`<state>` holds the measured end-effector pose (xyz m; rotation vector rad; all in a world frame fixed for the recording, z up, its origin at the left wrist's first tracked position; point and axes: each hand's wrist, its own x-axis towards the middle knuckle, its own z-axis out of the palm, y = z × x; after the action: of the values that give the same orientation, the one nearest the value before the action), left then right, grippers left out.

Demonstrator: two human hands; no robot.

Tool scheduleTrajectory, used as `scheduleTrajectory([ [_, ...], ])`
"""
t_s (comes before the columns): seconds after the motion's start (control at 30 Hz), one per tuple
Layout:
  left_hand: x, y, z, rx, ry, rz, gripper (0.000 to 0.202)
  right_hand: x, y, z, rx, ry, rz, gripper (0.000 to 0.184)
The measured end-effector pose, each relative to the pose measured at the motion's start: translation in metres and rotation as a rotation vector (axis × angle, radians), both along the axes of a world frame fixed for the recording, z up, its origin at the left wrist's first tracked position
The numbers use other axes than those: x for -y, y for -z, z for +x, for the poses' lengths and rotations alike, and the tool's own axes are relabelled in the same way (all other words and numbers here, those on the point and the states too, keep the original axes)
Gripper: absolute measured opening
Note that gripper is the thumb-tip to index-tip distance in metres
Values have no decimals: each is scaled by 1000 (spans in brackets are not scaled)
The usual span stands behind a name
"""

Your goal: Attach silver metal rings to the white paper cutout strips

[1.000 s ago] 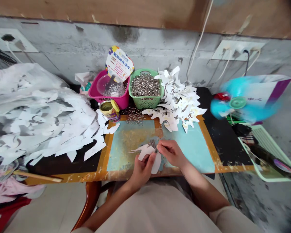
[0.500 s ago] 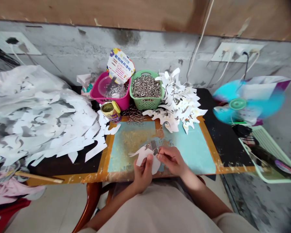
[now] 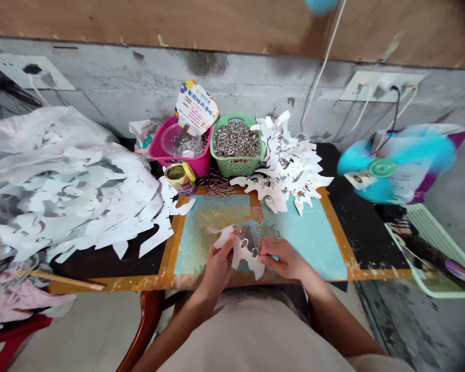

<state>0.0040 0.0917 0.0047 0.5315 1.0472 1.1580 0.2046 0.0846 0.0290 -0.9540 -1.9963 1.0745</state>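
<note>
Fingers [image 3: 225, 245] pinch a white paper cutout [image 3: 243, 260] beside a ridged metal piece [image 3: 251, 236].

we are recording the left hand [image 3: 217, 271] curling upright, its fingers [image 3: 228, 243] closing in a grip, while the right hand [image 3: 282, 261] is lying palm down, its fingertips [image 3: 264, 257] pinching inward. the left forearm [image 3: 170, 336] and right forearm [image 3: 333, 315] are converging from either side, both wrists angling toward centre.

Table, black top, orange-taped edge [image 3: 358, 222] | teal mat [image 3: 313, 243] | pink basket [image 3: 178, 163] | green basket [image 3: 236, 168] | loose metal rings [image 3: 216, 187] | white paper cutouts [image 3: 290, 175]
</note>
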Motion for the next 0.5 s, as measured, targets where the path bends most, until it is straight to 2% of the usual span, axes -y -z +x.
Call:
scheduleTrajectory([
  [0.03, -1, -1, 1, 13, -46, 2, 44, -1, 1, 1, 24, 25, -2, 32],
  [0.1, 1, -2, 1, -53, -97, 70, 37, -3, 3, 2, 55, 160, -23, 32],
  [0.2, 5, 1, 2, -261, -17, 174, 30, -9, 10, -3, 75, 434, -32, 40],
  [0.27, 7, 1, 3, -356, 12, 209, 34, -14, 16, -9, 65, 544, -7, 43],
  [0.37, 9, -4, 4, -438, -11, 248, 36, -21, 19, -17, 28, 653, 26, 61],
  [0.43, 9, -9, 5, -467, -34, 267, 36, -25, 14, -21, 20, 692, 44, 74],
  [0.5, 9, -13, 5, -452, -41, 277, 36, -26, 3, -24, 29, 622, 75, 69],
])
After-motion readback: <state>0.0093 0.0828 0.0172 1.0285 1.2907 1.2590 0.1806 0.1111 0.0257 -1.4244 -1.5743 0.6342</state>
